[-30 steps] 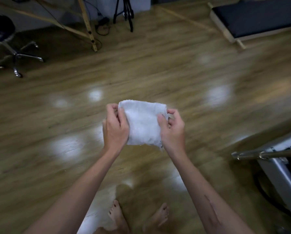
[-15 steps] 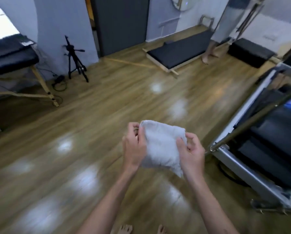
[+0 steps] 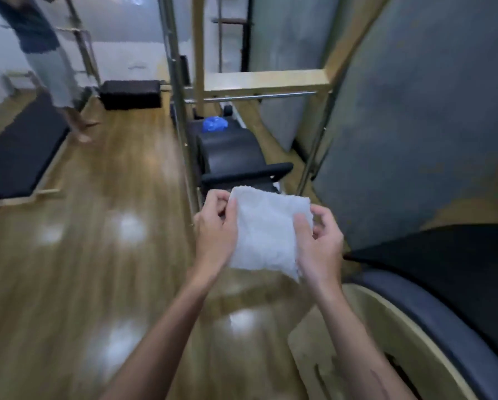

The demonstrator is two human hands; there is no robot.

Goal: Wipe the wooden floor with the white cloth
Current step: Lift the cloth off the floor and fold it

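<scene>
The white cloth (image 3: 266, 229), nubby terry folded to a rough square, is held in the air above the glossy wooden floor (image 3: 77, 255), the left hand (image 3: 217, 226) pinching its left edge and the right hand (image 3: 318, 243) curled on its right edge. Its flat face tilts toward the camera, with no clear long axis. Just beyond stands black padded exercise equipment (image 3: 230, 157) with metal poles; a curved black pad (image 3: 444, 298) crowds the right, and another person (image 3: 45, 53) stands far left.

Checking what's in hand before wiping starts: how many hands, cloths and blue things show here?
Hands: 2, left hand and right hand
White cloth: 1, held in both
Blue bundle: 1
Total: 4
</scene>
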